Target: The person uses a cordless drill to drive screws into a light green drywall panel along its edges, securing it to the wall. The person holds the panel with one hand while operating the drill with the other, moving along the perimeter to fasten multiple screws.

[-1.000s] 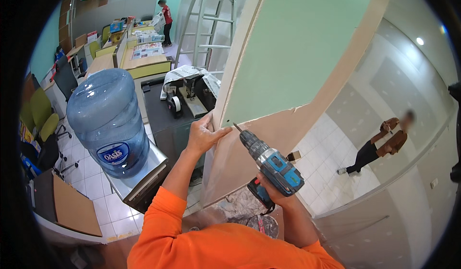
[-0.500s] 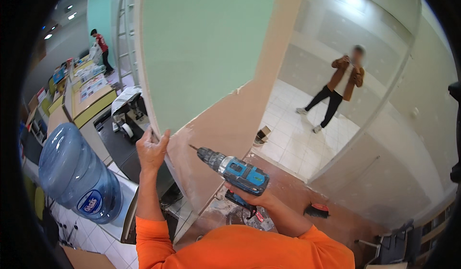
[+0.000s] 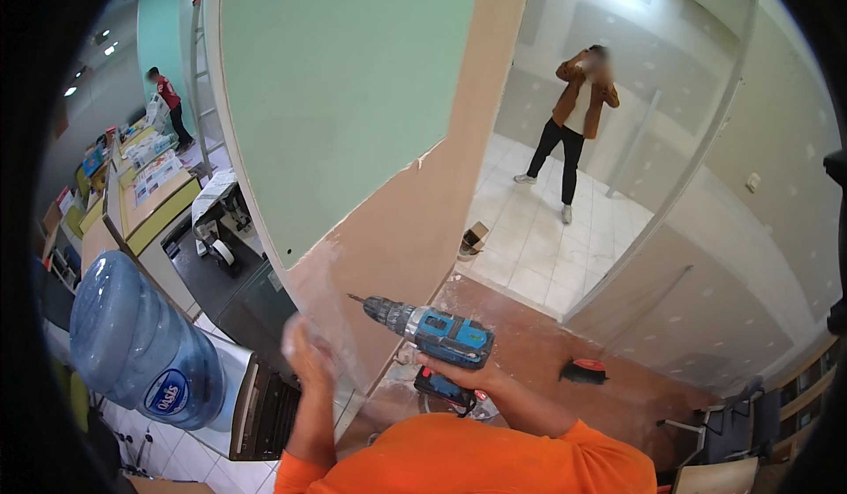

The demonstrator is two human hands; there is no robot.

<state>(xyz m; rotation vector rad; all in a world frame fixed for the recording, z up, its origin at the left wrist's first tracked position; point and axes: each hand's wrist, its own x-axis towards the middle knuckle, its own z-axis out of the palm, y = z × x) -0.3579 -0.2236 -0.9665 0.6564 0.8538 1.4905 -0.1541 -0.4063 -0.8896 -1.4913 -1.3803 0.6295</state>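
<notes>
A blue and black cordless drill [image 3: 448,337] is gripped by its handle in my right hand [image 3: 468,375]. Its bit points left, in front of the pinkish-tan lower part of the wall panel [image 3: 375,247]. The upper part of that panel is pale green [image 3: 344,79], with a small dark hole [image 3: 288,251] near its lower left corner. My left hand [image 3: 309,353] is off the panel's surface, low by its left edge. Motion smears its fingers, so their pose is unclear.
On the left a big blue water bottle [image 3: 146,344] stands on a dispenser, near cluttered desks [image 3: 163,207] and a ladder [image 3: 205,88]. One person [image 3: 172,106] is by the desks; another [image 3: 578,106] stands in the tiled room. A red-and-black brush [image 3: 584,370] lies on the brown floor.
My left hand has dropped from the panel's left edge, uncovering the small dark hole. The drill stays in my right hand. My view has shifted slightly to the right.
</notes>
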